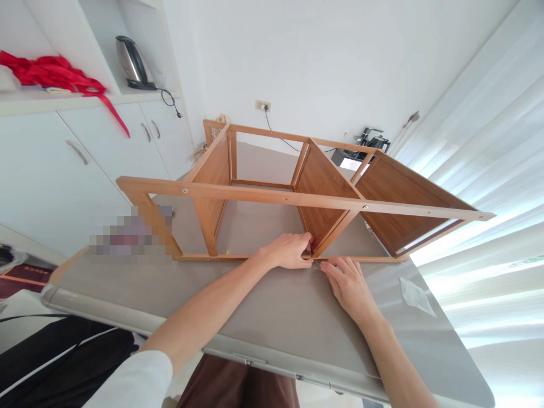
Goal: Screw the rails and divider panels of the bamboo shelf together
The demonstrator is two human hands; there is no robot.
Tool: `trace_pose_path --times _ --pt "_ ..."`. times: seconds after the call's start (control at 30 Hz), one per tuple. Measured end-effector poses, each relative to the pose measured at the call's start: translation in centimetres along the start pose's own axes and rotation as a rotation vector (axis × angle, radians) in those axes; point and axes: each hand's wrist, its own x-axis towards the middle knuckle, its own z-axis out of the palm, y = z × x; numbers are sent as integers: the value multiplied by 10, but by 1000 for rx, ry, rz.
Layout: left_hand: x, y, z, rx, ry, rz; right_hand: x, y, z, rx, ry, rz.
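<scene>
A brown wooden shelf rack lies on its side on the grey table. My left hand is closed around the rack's lower rail, where the middle shelf board meets it. Just to the right, my right hand is closed in a pinch at the outer face of the same rail. Something small and thin shows at its fingertips, too small to name. Screw heads and holes show along the upper front rail.
A small clear plastic bag lies on the table at right. Behind the rack stands a black coffee machine. A kettle and red ribbon sit on the cabinet at left. A blurred patch covers the table's left end. White curtains hang at right.
</scene>
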Motion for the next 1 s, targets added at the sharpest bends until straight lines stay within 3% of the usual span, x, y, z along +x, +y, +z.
trace_pose_path --times 1.0 --pt "-2 4 -3 -23 -19 -15 1 0 0 -51 36 -59"
